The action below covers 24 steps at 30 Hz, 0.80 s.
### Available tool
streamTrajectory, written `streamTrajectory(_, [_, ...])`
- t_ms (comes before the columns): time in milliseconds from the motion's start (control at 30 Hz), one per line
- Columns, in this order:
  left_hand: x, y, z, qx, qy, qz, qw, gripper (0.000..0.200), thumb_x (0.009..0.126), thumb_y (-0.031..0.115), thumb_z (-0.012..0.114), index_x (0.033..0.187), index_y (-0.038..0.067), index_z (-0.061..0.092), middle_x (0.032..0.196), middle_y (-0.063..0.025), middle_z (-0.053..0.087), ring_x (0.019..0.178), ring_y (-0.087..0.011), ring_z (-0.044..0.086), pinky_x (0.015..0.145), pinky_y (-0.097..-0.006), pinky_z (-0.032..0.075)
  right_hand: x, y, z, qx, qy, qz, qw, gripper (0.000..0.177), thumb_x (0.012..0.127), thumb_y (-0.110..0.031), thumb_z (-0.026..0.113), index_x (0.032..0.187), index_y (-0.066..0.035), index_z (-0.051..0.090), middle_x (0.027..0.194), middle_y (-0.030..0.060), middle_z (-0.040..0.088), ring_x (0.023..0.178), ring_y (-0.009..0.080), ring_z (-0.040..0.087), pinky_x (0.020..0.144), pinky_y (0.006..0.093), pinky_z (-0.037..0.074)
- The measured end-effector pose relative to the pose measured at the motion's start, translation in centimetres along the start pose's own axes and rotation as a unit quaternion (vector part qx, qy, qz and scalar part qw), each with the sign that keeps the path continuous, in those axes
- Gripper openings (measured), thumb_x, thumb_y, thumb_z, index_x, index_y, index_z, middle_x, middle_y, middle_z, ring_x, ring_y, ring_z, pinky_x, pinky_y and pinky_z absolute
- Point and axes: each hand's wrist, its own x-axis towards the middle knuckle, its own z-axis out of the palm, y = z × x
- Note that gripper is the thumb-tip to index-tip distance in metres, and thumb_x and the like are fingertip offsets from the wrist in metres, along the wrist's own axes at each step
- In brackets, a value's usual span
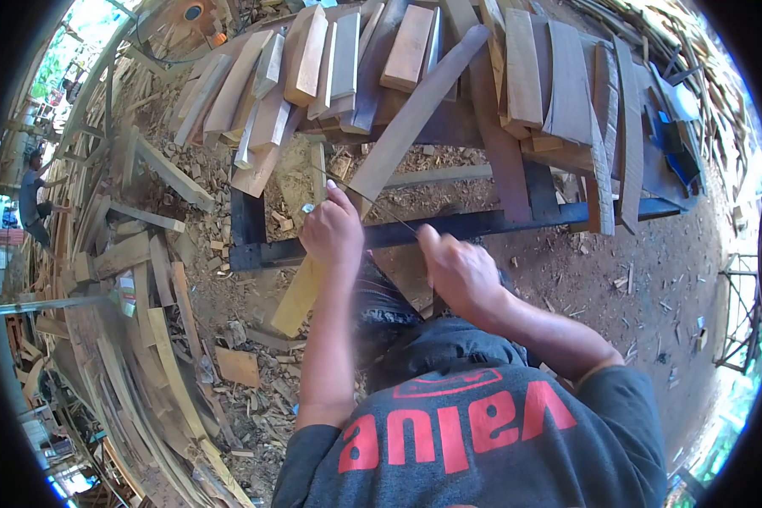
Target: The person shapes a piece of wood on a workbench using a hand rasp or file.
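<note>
Basically, we have two bare hands at the centre of the frame with a thin rod (387, 210) slanting between them. Right hand (464, 269), right of centre: fingers curled closed around the rod's lower end. Left hand (334, 227), left of centre: fingers folded into a loose fist beside the rod's upper part; we can't tell if it grips it. Just beyond, we see a plank (419, 110) slanting from upper centre, its lower end near the left hand. Blocks (406, 51) lie in a row across the top on a dark frame (483, 225). We get a yellow board (300, 298) under the left forearm, long boards (135, 398) lower left, and another person (32, 203) far left.
</note>
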Motion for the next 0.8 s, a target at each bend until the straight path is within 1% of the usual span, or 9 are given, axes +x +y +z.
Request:
streamTrajectory(33, [0.1,0.0,0.2,-0.003,0.011,0.004,1.0,0.066,0.1,0.035,0.032,0.053,0.002,0.064,0.061,-0.0198,0.064,0.063,-0.0375,0.066,0.067,-0.0484,0.053,1.0,-0.4,0.5,0.039,0.032,-0.005,0.999,0.009,0.085,-0.009,0.052,0.09,-0.004,0.046,0.071,0.0176,0.063,0.065,0.0333,0.067,0.057,0.0425,0.054])
streamTrajectory(167, [0.2,-0.5,0.6,-0.003,0.033,0.026,0.999,0.066,0.1,0.035,0.032,0.052,0.002,0.063,0.058,-0.02,0.063,0.059,-0.0375,0.065,0.063,-0.048,0.054,3.5,-1.0,2.1,-0.007,0.059,-0.025,0.998,0.01,0.086,-0.009,0.053,0.091,-0.004,0.046,0.072,0.0176,0.063,0.065,0.0328,0.067,0.056,0.0413,0.054])
streamTrajectory(267, [0.1,-0.1,0.2,-0.005,0.04,0.02,0.999,0.067,0.1,0.035,0.032,0.051,0.002,0.063,0.058,-0.0203,0.063,0.058,-0.0378,0.065,0.062,-0.0478,0.054,-0.9,0.6,-0.2,-0.007,0.02,-0.018,1.0,0.012,0.084,-0.009,0.055,0.091,-0.005,0.046,0.071,0.0169,0.063,0.065,0.0311,0.068,0.054,0.0384,0.054])
streamTrajectory(367, [0.2,0.0,0.2,0.002,0.024,0.008,1.0,0.067,0.1,0.035,0.031,0.051,0.002,0.063,0.059,-0.0202,0.064,0.059,-0.0381,0.065,0.063,-0.0481,0.054,-0.8,0.0,0.0,-0.04,-0.022,0.021,0.999,0.012,0.084,-0.009,0.055,0.091,-0.004,0.046,0.072,0.0176,0.063,0.066,0.0305,0.068,0.056,0.0398,0.055])
streamTrajectory(500, [0.2,-0.3,0.3,-0.002,0.022,0.012,1.0,0.067,0.1,0.036,0.031,0.051,0.002,0.063,0.06,-0.0204,0.064,0.06,-0.0382,0.065,0.063,-0.0484,0.054,3.7,-1.0,2.1,-0.001,0.062,-0.027,0.998,0.011,0.085,-0.01,0.054,0.091,-0.004,0.046,0.072,0.0175,0.063,0.067,0.0318,0.068,0.057,0.0406,0.054])
streamTrajectory(633, [0.2,-0.2,-0.1,-0.01,0.023,0.015,1.0,0.067,0.1,0.035,0.031,0.052,0.002,0.063,0.06,-0.0213,0.064,0.061,-0.0377,0.066,0.062,-0.0482,0.054,0.1,0.1,0.5,0.021,0.045,-0.029,0.998,0.011,0.085,-0.01,0.054,0.09,-0.004,0.046,0.072,0.0175,0.063,0.068,0.032,0.068,0.057,0.0417,0.054])
streamTrajectory(700, [0.3,0.1,-0.2,-0.012,0.012,0.006,1.0,0.067,0.101,0.035,0.03,0.052,0.002,0.063,0.061,-0.0214,0.064,0.061,-0.0377,0.066,0.062,-0.0482,0.054,-1.0,0.1,-0.4,-0.04,-0.021,0.021,0.999,0.012,0.084,-0.01,0.054,0.09,-0.004,0.046,0.071,0.0173,0.063,0.067,0.0314,0.068,0.056,0.0412,0.054])
streamTrajectory(733, [0.3,0.1,-0.2,-0.006,0.01,0.006,1.0,0.067,0.101,0.035,0.03,0.053,0.002,0.063,0.061,-0.021,0.064,0.061,-0.0379,0.066,0.063,-0.0485,0.054,-0.5,0.3,0.4,-0.006,0.03,-0.011,0.999,0.011,0.084,-0.01,0.054,0.089,-0.004,0.046,0.069,0.0167,0.062,0.065,0.0307,0.068,0.055,0.0397,0.055])
streamTrajectory(800, [0.2,0.0,-0.2,0.006,0.01,0.007,1.0,0.067,0.101,0.035,0.03,0.053,0.002,0.064,0.061,-0.0207,0.064,0.061,-0.0381,0.066,0.064,-0.0488,0.054,2.9,-0.4,2.4,-0.005,0.045,-0.018,0.999,0.011,0.084,-0.01,0.054,0.089,-0.004,0.046,0.069,0.0164,0.062,0.065,0.0308,0.068,0.055,0.0396,0.055])
